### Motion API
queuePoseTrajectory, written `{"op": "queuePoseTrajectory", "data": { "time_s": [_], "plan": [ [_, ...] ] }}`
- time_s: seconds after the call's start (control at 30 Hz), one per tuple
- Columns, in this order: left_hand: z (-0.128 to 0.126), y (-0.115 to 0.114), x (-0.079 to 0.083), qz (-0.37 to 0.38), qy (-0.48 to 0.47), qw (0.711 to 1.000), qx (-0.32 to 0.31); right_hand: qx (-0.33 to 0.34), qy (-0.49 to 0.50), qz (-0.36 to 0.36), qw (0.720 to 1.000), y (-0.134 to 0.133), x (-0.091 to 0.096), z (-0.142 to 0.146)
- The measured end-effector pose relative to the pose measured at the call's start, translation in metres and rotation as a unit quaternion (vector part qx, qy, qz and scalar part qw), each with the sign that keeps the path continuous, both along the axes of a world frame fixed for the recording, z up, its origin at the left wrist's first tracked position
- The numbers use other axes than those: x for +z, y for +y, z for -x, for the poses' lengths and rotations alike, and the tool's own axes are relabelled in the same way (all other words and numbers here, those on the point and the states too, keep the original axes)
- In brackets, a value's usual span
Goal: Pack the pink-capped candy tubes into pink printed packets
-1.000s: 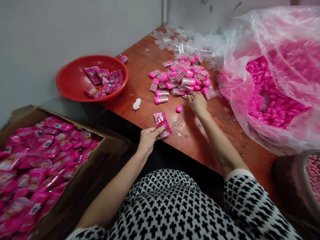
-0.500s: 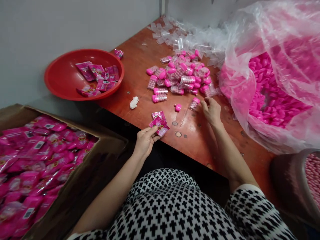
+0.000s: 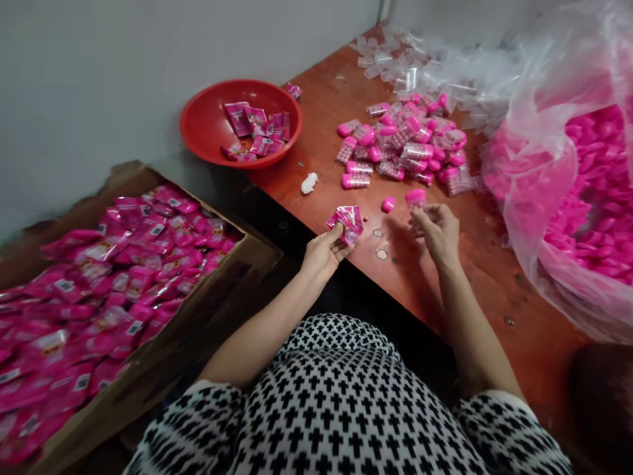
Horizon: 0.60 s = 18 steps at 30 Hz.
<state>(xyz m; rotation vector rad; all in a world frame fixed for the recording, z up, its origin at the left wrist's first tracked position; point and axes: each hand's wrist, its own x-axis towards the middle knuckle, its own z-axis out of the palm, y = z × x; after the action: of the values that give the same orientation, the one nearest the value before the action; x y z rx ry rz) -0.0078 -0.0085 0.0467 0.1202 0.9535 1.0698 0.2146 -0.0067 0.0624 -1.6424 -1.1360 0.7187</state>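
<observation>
My left hand (image 3: 324,252) pinches a pink foil packet (image 3: 347,221) by its lower edge, just above the near edge of the red-brown table (image 3: 475,284). My right hand (image 3: 438,231) is raised a little over the table and grips a small clear container with a pink cap (image 3: 416,200) between its fingers. A loose pink cap (image 3: 388,204) lies on the table between the two hands. Beyond them sits a pile of clear, pink-capped containers (image 3: 403,142) filled with candy.
A red bowl (image 3: 208,128) with several pink packets stands at the back left. A cardboard box (image 3: 148,343) full of pink packets sits low on the left. A big clear plastic bag of pink caps (image 3: 568,191) fills the right. Empty clear containers (image 3: 410,66) and a white scrap (image 3: 309,183) lie beyond.
My right hand has drawn back from the pile with a pink-capped container and lifted it towards the packet. My left hand kept hold of the packet. My view has swung left.
</observation>
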Motion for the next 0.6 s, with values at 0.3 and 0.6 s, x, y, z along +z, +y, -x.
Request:
{"op": "queuePoseTrajectory", "data": {
  "time_s": [0.3,0.6],
  "plan": [
    [-0.006,-0.006,-0.003,-0.026,-0.039,0.999,-0.001,0.074,0.216,0.061,0.972,-0.084,-0.005,0.097],
    [-0.003,-0.013,0.009,-0.108,0.01,0.993,-0.044,0.075,0.287,0.056,0.953,-0.08,-0.019,0.107]
  ]
}}
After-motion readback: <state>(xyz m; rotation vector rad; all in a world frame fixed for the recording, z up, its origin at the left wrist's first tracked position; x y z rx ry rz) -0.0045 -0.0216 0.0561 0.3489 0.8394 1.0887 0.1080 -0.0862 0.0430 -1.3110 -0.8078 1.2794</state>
